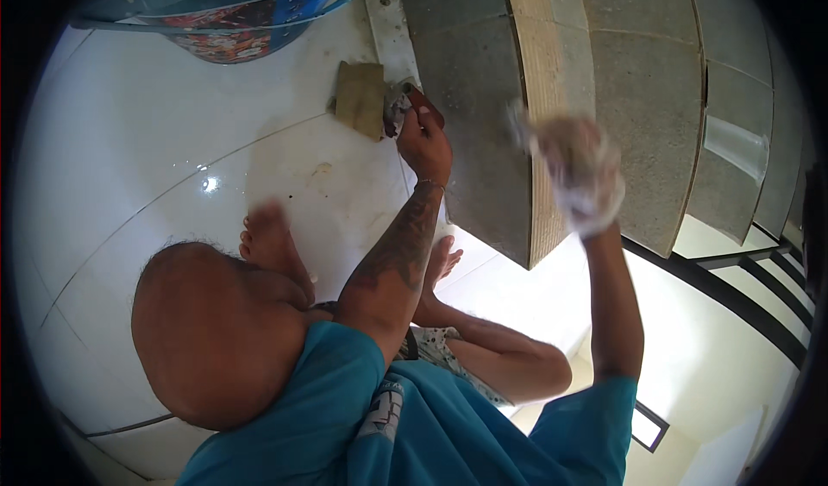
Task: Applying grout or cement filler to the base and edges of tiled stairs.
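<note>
My left hand [426,148] is low at the foot of the tiled steps, its fingers closed on a dark red, flat-sided piece [429,109]. Beside its fingertips is a smeared grey-white lump [399,109], whose kind I cannot make out. A tan square pad [360,100] lies on the floor just left of it. My right hand [586,171], in a soiled white glove, is raised over the ribbed tan edge strip [545,132] of a step. It is blurred by motion and looks closed. A blurred grey thing [518,125] sticks out from its fingers.
Grey-tiled steps [642,106] rise on the right, with a clear plastic-like strip [736,148] on one. A dark metal railing [733,292] stands at the lower right. A blue printed bucket [250,33] is at the far left on the white tiled floor [172,132].
</note>
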A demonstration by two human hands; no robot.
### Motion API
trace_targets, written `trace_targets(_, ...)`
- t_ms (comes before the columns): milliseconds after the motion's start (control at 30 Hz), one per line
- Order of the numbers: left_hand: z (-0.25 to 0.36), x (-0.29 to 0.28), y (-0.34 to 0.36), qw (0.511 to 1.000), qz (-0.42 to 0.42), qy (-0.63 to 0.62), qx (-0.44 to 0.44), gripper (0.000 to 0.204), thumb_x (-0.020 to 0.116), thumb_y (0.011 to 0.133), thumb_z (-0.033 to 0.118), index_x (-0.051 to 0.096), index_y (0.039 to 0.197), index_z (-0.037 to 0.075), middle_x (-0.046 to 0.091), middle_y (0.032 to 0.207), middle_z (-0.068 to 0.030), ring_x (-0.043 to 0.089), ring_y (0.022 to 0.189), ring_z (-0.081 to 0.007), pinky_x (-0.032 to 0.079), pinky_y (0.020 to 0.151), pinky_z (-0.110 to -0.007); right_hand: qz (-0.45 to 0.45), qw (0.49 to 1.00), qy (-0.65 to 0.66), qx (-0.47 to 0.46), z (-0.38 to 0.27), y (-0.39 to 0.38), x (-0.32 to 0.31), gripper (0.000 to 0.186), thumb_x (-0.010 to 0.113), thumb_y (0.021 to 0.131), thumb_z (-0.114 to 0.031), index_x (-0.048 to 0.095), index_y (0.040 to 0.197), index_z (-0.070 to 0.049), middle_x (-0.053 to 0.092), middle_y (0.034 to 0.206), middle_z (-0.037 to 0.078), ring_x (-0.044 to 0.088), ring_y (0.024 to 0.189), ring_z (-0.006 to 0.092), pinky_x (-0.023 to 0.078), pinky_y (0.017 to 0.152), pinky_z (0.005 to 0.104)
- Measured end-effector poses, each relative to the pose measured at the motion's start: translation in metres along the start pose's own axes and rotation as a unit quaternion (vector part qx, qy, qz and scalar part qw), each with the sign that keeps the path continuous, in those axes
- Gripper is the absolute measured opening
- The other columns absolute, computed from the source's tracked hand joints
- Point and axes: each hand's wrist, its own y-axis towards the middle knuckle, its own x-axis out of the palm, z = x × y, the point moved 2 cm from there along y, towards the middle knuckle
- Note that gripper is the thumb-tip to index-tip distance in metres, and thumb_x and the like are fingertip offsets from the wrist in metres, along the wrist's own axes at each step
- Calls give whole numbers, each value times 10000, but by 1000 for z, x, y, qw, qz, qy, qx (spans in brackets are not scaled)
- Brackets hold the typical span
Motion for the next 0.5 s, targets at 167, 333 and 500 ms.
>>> trace_targets(167, -12, -11, -23, 999, -13, -12, 40, 210, 465, 892, 182, 550, 844, -5, 576, 706, -185, 544, 623, -336, 417, 574, -384, -81, 996, 15, 32, 12, -5, 4, 113, 589, 831, -177, 570, 913, -102, 602, 847, 62, 604, 704, 183, 501, 558, 280)
trace_targets(333, -12, -34, -12, 996, -21, 72, 41, 184, 482, 880, 158, 538, 781, 12, 543, 687, -178, 527, 639, -366, 402, 570, -418, -183, 975, 34, 118, -25, -42, -12, 38, 590, 830, -134, 569, 831, -102, 589, 777, 55, 596, 675, 161, 503, 551, 283)
trace_targets(500, 17, -4, -36, 990, -95, 15, 99, 169, 489, 867, 151, 560, 866, -3, 585, 822, -184, 560, 724, -339, 438, 621, -369, 33, 999, 18, 33, 18, 44, 0, 62, 565, 840, -147, 595, 862, -97, 598, 803, 21, 597, 685, 172, 518, 551, 315)
